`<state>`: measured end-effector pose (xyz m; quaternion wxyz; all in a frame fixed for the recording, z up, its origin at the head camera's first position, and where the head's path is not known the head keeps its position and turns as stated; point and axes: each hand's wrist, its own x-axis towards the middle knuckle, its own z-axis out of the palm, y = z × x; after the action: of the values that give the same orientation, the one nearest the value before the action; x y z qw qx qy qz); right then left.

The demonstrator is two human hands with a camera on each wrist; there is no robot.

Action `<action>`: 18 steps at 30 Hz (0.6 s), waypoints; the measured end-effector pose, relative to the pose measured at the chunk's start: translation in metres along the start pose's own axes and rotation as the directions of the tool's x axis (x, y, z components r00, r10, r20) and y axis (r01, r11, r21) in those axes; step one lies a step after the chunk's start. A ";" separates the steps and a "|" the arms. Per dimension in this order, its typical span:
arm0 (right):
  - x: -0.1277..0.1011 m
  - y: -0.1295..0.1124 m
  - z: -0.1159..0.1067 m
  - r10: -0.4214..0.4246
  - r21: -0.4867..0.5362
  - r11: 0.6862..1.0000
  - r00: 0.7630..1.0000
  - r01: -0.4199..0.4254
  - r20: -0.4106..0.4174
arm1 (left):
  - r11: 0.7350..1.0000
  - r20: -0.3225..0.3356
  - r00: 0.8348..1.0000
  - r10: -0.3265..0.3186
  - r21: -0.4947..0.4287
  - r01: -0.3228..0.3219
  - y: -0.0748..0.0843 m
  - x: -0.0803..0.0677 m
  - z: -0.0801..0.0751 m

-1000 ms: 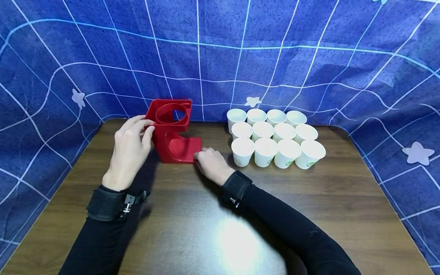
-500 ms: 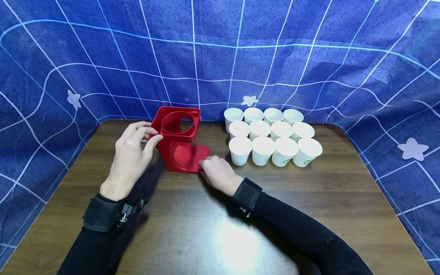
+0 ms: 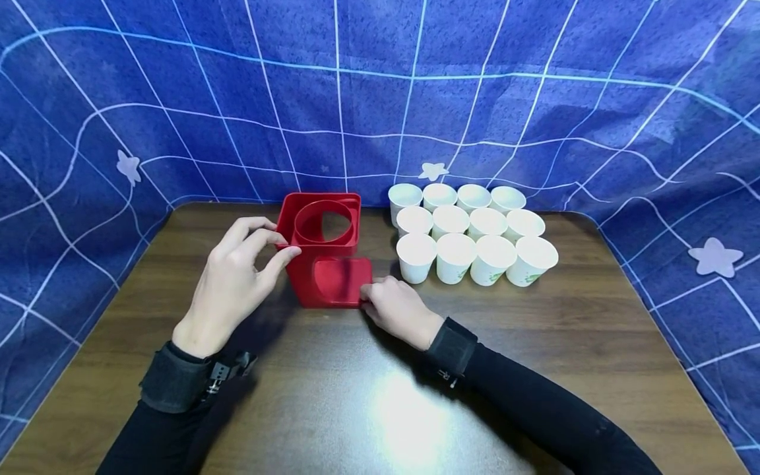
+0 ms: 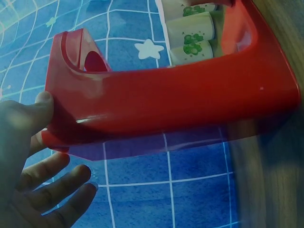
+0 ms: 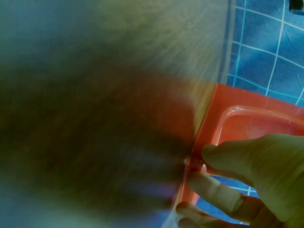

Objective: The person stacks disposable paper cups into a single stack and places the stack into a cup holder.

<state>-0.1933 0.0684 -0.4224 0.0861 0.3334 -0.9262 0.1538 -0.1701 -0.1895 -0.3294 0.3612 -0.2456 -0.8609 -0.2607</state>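
Glossy red ring-topped cup holder (image 3: pixel 325 254), left hand (image 3: pixel 236 280) pinching top, right hand (image 3: pixel 399 309) seemingly gripping base corner.

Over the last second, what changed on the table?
The red cup holder slid right along the table, toward the white paper cups, and turned so its open front faces the camera more squarely. Both hands moved with it: the left hand stays pinching its top left corner, the right hand stays at the base's right front corner. The cups stay put in their rows.
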 end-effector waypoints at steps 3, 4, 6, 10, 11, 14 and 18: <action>-0.004 0.001 -0.001 -0.016 0.019 1.000 1.000 0.016 -0.011 | 1.000 0.017 1.000 0.019 0.006 -0.019 0.001 0.000 0.000; -0.006 0.001 -0.001 -0.021 0.022 1.000 1.000 0.022 -0.015 | 1.000 0.021 0.999 0.026 0.006 -0.026 0.002 0.000 -0.001; -0.008 0.001 -0.002 -0.025 0.024 0.999 0.999 0.026 -0.020 | 0.999 0.023 0.999 0.035 0.005 -0.035 0.003 0.001 -0.001; -0.012 0.000 -0.004 -0.021 0.031 0.999 1.000 0.022 -0.018 | 0.999 0.030 0.998 0.046 0.026 -0.047 0.005 0.001 -0.001; -0.013 0.000 -0.004 -0.018 0.032 0.999 1.000 0.019 -0.017 | 0.998 0.030 0.998 0.047 0.032 -0.048 0.005 0.001 -0.002; -0.014 0.001 -0.005 -0.012 0.038 0.999 1.000 0.013 -0.017 | 0.998 0.031 0.998 0.046 0.038 -0.048 0.006 0.001 -0.002; -0.015 0.001 -0.004 -0.008 0.041 0.999 1.000 0.008 -0.010 | 0.998 0.033 0.999 0.042 0.040 -0.043 0.006 0.000 -0.001</action>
<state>-0.1827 0.0791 -0.4230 0.0843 0.3380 -0.9211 0.1739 -0.1656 -0.1857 -0.3274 0.3576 -0.2606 -0.8664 -0.2314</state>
